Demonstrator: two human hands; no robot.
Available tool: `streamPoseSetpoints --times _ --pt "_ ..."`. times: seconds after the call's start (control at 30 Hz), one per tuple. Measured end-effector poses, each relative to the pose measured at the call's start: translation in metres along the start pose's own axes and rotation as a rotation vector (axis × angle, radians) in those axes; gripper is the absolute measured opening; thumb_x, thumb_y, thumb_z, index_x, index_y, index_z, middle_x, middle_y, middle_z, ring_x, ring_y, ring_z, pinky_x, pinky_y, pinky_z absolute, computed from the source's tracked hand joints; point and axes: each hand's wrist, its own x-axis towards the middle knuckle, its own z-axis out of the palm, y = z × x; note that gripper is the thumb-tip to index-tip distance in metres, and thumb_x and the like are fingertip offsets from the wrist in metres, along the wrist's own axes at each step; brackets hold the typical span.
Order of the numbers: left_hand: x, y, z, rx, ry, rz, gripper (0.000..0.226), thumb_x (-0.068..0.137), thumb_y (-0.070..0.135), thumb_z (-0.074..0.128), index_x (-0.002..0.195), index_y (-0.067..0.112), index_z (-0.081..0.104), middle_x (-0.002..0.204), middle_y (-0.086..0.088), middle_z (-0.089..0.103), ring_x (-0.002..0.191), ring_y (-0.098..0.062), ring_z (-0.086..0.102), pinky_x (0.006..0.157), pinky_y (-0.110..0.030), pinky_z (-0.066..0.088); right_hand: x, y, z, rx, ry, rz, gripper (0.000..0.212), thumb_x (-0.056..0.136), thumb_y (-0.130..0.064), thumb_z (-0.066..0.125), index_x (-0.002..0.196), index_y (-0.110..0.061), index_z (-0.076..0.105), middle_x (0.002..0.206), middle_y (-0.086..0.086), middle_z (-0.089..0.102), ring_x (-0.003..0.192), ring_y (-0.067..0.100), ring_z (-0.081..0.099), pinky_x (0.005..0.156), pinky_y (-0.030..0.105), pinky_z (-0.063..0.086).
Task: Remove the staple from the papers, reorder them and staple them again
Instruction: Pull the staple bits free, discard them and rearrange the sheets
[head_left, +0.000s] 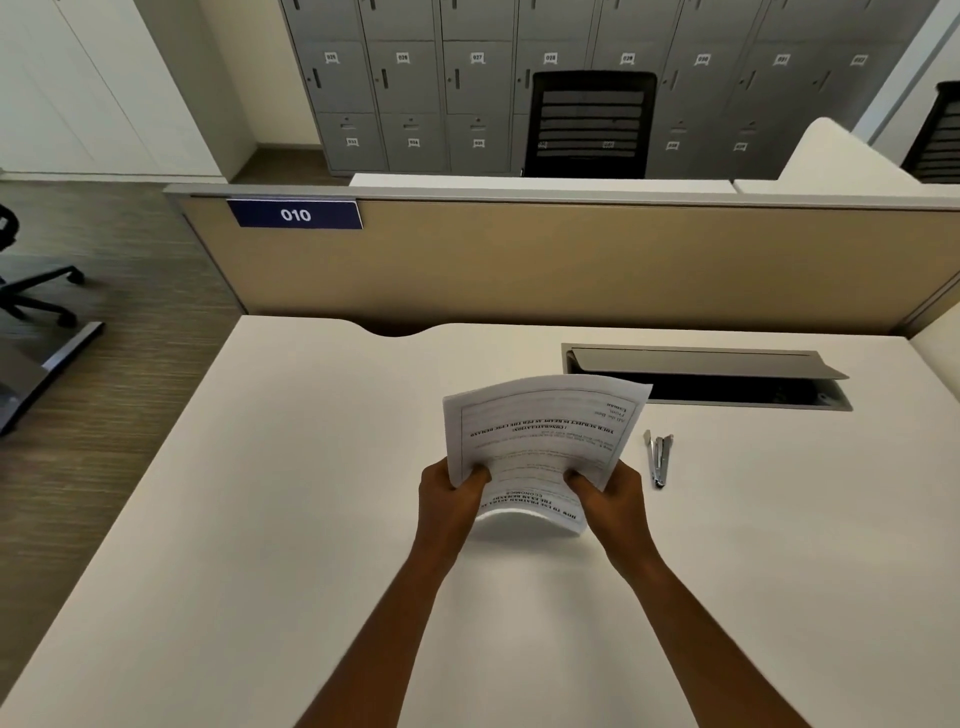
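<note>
A set of printed white papers (540, 431) is held above the desk, its text upside down to me and the sheets bowed. My left hand (449, 499) grips the near left corner and my right hand (610, 496) grips the near right corner, thumbs on top. At least two sheets show, one offset lower than the other. I cannot make out a staple. A small silver stapler (658, 457) lies on the desk just right of the papers, apart from both hands.
The white desk (260, 519) ends at a tan partition (571, 260) with a blue "010" sign (295, 214). An open cable tray with a raised lid (706, 374) sits behind the stapler. Grey lockers, black chairs and floor lie beyond and left.
</note>
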Motion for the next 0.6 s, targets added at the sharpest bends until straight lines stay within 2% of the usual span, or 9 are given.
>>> streamPoseSetpoints --times 0.13,0.2,0.23,0.33,0.47,0.6 --pt "-0.002 -0.005 -0.001 0.027 -0.016 -0.032 0.011 0.083 0.015 0.064 0.087 0.014 0.075 0.087 -0.011 0.078 0.088 -0.033 0.075 0.077 -0.047 0.064 -0.001 0.01 -0.001 -0.014 -0.02 0.003 0.026 0.092 -0.001 0.065 0.113 -0.015 0.069 0.107 0.001 0.075 0.103 0.017 0.071 0.085 0.036 0.061" --pt "-0.004 -0.005 0.0 0.041 -0.022 -0.046 0.02 0.09 0.006 0.064 0.087 0.023 0.074 0.088 -0.004 0.079 0.09 -0.029 0.076 0.077 -0.041 0.065 -0.001 0.013 -0.001 -0.033 -0.029 -0.011 0.026 0.093 -0.003 0.065 0.115 -0.017 0.067 0.11 0.0 0.074 0.105 0.017 0.07 0.089 0.038 0.06" --pt "-0.003 -0.005 -0.001 0.057 -0.027 -0.039 0.023 0.09 0.006 0.064 0.085 0.027 0.073 0.089 -0.002 0.079 0.09 -0.027 0.076 0.078 -0.042 0.065 -0.002 0.012 -0.002 -0.046 -0.031 -0.03 0.026 0.093 -0.004 0.066 0.115 -0.018 0.067 0.11 -0.001 0.074 0.106 0.017 0.07 0.089 0.038 0.06" --pt "0.004 -0.002 -0.008 0.111 -0.071 0.007 0.017 0.08 0.021 0.065 0.086 0.034 0.073 0.094 0.002 0.079 0.09 -0.021 0.077 0.084 -0.049 0.063 0.002 0.005 -0.008 -0.1 -0.052 -0.081 0.026 0.093 -0.009 0.067 0.118 -0.017 0.066 0.112 -0.002 0.074 0.107 0.016 0.069 0.089 0.036 0.059" --pt "0.011 0.006 -0.018 0.145 -0.164 0.033 0.025 0.079 0.024 0.065 0.101 0.033 0.074 0.106 0.001 0.079 0.096 -0.021 0.077 0.086 -0.05 0.063 0.008 -0.011 -0.016 -0.115 -0.105 -0.085 0.028 0.092 -0.01 0.069 0.12 -0.014 0.066 0.112 0.0 0.075 0.102 0.016 0.072 0.085 0.042 0.061" --pt "0.014 0.017 -0.02 0.091 -0.176 0.037 0.025 0.092 0.01 0.066 0.106 0.028 0.073 0.109 -0.002 0.079 0.097 -0.022 0.077 0.087 -0.049 0.063 0.006 -0.028 -0.019 -0.029 -0.137 -0.075 0.03 0.093 -0.008 0.068 0.122 -0.013 0.066 0.114 0.001 0.075 0.103 0.018 0.072 0.083 0.038 0.061"
